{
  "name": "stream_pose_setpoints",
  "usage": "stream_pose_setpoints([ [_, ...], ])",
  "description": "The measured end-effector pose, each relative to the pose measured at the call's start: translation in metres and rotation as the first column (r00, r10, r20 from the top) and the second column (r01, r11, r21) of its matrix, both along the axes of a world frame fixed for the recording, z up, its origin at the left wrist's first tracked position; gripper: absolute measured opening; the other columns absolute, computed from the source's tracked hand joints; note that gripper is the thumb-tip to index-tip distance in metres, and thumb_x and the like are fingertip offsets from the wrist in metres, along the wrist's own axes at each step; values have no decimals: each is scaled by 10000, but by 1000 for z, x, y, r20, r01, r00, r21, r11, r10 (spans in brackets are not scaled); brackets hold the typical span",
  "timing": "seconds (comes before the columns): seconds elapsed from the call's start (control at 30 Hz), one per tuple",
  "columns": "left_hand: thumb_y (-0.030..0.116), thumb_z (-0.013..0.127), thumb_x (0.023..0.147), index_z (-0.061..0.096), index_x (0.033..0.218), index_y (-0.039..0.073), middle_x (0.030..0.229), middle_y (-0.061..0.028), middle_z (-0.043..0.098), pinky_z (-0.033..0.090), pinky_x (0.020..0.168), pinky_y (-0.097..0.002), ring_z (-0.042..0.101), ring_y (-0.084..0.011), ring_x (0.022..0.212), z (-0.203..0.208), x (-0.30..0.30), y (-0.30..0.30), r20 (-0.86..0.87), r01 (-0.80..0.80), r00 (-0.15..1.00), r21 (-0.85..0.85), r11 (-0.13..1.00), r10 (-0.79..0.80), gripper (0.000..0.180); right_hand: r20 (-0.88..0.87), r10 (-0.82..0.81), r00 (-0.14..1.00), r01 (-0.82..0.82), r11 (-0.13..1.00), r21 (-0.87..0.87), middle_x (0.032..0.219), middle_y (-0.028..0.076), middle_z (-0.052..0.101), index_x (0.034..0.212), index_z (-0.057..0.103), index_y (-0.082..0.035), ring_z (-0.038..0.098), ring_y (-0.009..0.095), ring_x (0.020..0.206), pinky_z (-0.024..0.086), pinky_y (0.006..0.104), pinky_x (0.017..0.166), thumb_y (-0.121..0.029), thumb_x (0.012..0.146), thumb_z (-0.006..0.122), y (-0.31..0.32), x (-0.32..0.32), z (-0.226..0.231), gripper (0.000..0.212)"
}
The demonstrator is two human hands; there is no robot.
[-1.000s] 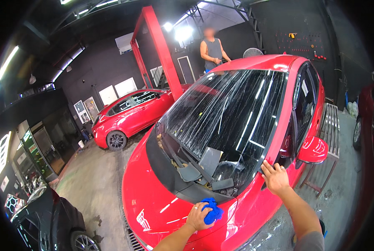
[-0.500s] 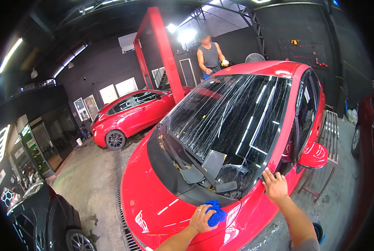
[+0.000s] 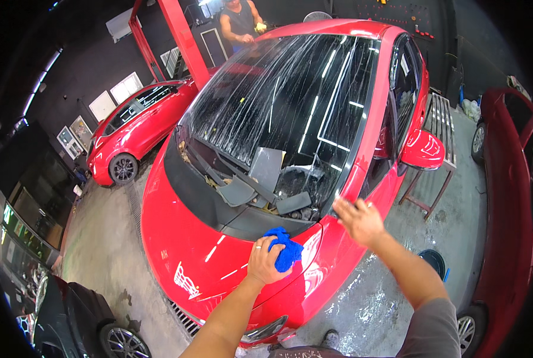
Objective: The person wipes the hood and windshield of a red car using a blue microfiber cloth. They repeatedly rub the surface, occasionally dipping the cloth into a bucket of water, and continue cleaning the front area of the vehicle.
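My left hand (image 3: 264,262) is closed round a bunched blue cloth (image 3: 287,252) on the red bonnet (image 3: 183,241), just in front of the black cowl. Fingers stretched out, my right hand (image 3: 360,222) is at the lower corner of the windscreen, over the red fender; whether it touches the paint I cannot tell. White streaks run down the wet windscreen (image 3: 290,101). At its base lie loose dark trim pieces, among them a flat grey panel (image 3: 266,168) and a small dark block (image 3: 293,203), with dry leaves around them.
Across the car a person (image 3: 238,27) in a sleeveless top holds something yellowish. A red side mirror (image 3: 423,149) juts out on the right, near a slatted metal bench (image 3: 442,128) and a dark bucket (image 3: 432,262). Other cars stand left and right; a red post (image 3: 186,45) rises behind.
My view has tilted down and shifted right. My right hand has come off the windscreen pillar's foot towards the fender. My left hand still holds the blue cloth on the bonnet.
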State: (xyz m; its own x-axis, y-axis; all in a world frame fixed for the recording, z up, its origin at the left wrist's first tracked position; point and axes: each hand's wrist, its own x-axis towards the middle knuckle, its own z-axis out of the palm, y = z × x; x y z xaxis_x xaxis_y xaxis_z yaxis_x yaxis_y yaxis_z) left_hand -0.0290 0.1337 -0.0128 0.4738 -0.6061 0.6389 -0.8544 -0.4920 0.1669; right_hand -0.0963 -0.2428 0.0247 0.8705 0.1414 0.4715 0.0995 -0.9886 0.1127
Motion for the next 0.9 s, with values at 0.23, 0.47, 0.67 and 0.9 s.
stream_pose_setpoints([
  [0.23,348,1012,668,702,1265,117,1385,-228,643,545,1120,-604,639,-463,1289,-1,-3,-4,-15,19,1000,6,1000,-19,711,49,-157,986,151,982,112,1744,-18,604,1646,642,-179,656,298,1223,617,503,985,-410,1131,662,2,7,-3,565],
  [0.47,343,1008,680,708,1254,122,1380,-220,646,541,1123,-597,637,-460,1291,5,2,2,-3,13,1000,-2,1000,-13,684,-39,49,998,-53,993,-105,1799,-26,540,1670,623,-197,661,306,1236,601,520,1018,-429,1133,656,61,-29,-15,586],
  [0.67,343,1004,690,708,1251,127,1392,-216,639,531,1135,-598,632,-460,1299,1,1,1,-22,14,1000,-9,1000,-14,670,-17,-37,999,36,998,-42,1794,-20,543,1668,616,-230,664,293,1233,602,515,1005,-413,1123,655,60,-22,-20,576],
  [0.9,339,1004,707,691,1407,177,1443,-219,628,528,1136,-607,626,-474,1312,-4,-1,-8,9,67,998,-18,998,-67,785,155,-406,901,293,831,472,1660,114,665,1669,592,-147,715,405,1268,595,533,1072,-319,1166,628,-2,-18,3,533],
])
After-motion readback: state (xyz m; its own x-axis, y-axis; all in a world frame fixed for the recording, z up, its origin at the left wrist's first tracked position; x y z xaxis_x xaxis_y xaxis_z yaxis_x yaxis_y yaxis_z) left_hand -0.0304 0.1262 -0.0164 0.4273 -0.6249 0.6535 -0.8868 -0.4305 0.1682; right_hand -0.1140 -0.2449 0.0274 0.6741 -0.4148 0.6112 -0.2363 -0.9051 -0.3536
